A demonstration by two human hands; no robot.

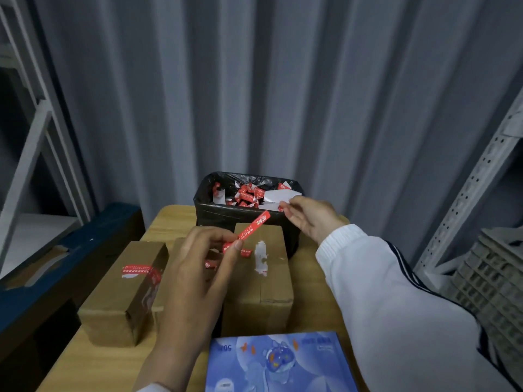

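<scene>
Red tape strip [254, 228] slants above the middle cardboard box [271, 287] on the desk [167, 219], pinched by the thumb and fingers [219, 236] of the left hand [195, 273]; right hand [311, 219] reaches the black-lined bin [226, 217], a red scrap [281, 207] at its fingertips; whether those fingers grasp it cannot be told.
</scene>
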